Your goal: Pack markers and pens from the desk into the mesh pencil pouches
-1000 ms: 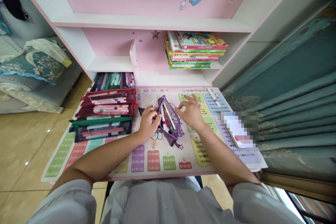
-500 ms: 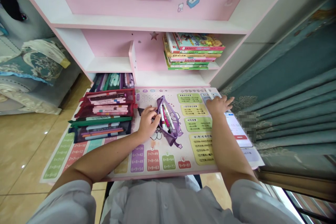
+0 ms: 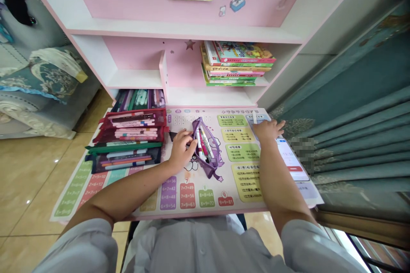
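Note:
A purple mesh pencil pouch (image 3: pixel 211 168) lies unzipped on the desk mat, with several markers (image 3: pixel 202 145) inside, white-bodied and magenta among them. My left hand (image 3: pixel 183 151) pinches the pouch's left edge between thumb and fingers. Over at the mat's far right corner, my right hand (image 3: pixel 268 130) has a white marker (image 3: pixel 254 116) at its thumb side. The marker's lower end is hidden by the hand, and the outer fingers reach out toward the curtain.
Red, green and dark mesh pouches (image 3: pixel 128 147) full of pens are stacked on the left. A phone (image 3: pixel 293 162) lies by my right forearm. Books (image 3: pixel 237 66) are piled on the pink shelf (image 3: pixel 211 96) behind the mat. A curtain (image 3: pixel 355 136) hangs at the right.
The white marker has turned from a slant to nearly straight, pointing away from me. My right hand has shifted slightly. My left hand stays on the pouch; the view has moved a little.

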A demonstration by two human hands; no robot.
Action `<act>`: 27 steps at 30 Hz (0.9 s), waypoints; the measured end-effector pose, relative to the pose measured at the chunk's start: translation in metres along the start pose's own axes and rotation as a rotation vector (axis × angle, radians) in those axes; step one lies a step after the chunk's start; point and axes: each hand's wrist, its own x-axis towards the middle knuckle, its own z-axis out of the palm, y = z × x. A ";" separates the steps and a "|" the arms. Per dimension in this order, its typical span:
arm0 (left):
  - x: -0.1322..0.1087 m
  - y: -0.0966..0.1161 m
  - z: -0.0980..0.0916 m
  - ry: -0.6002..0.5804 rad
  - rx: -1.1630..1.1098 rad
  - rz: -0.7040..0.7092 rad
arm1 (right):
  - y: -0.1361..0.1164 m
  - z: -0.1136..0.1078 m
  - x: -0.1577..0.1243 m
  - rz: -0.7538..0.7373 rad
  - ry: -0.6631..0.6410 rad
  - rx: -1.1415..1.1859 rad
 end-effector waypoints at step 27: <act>0.002 0.001 0.000 0.002 0.011 -0.019 | -0.075 -0.062 -0.182 -0.826 -0.205 0.212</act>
